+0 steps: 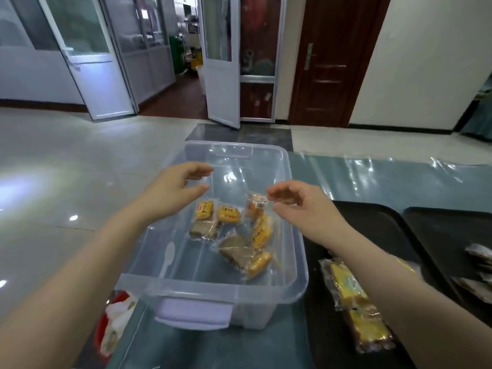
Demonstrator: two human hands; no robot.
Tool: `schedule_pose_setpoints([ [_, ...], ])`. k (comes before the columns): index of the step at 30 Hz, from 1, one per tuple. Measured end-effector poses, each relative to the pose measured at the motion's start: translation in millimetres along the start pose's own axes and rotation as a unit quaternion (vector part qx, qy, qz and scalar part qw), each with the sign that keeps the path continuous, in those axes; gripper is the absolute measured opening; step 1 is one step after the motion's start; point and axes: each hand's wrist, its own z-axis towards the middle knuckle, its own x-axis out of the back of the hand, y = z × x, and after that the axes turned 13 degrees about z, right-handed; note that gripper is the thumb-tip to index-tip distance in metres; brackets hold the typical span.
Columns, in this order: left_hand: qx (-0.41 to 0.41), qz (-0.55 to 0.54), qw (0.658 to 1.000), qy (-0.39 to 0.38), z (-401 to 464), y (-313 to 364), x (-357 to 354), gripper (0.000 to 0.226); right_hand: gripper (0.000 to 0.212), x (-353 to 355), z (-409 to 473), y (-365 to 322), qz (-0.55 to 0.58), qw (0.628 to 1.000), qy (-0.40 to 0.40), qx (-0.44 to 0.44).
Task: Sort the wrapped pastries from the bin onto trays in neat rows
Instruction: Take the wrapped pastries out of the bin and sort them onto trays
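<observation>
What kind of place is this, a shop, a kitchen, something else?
Probably the packing area of a small food workshop, not a shop. Individually wrapped pastries lie loose in a clear plastic bin, black trays wait beside it, and glass partition doors open onto what looks like steel equipment beyond.

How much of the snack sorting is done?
Partly done. Some wrapped pastries already lie in a line on the near black tray, and a few more on the far tray. The right hand pinches the wrapper of one pastry over the clear bin; the left hand hovers empty. About seven pastries remain in the bin.
</observation>
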Motion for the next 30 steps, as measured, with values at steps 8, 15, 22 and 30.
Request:
schedule_pose_setpoints([
  [8, 0.032, 0.147, 0.984, -0.094, 78, -57, -46, 0.041, 0.026, -49, 121, 47, -0.257, 0.957, -0.121, -0.058],
  [15, 0.172, 0.248, 0.935, -0.188, 111, -107, -134, 0.014, 0.024, -104, 158, 124, -0.41, 0.862, -0.212, -0.209],
  [22, 0.183, 0.288, 0.923, -0.178, 100, -154, -173, 0.025, 0.028, -141, 138, 187, -0.406, 0.846, -0.182, -0.293],
  [30, 0.296, 0.173, 0.904, -0.254, 80, -161, -205, 0.072, 0.036, -144, 142, 194, -0.386, 0.839, -0.165, -0.347],
])
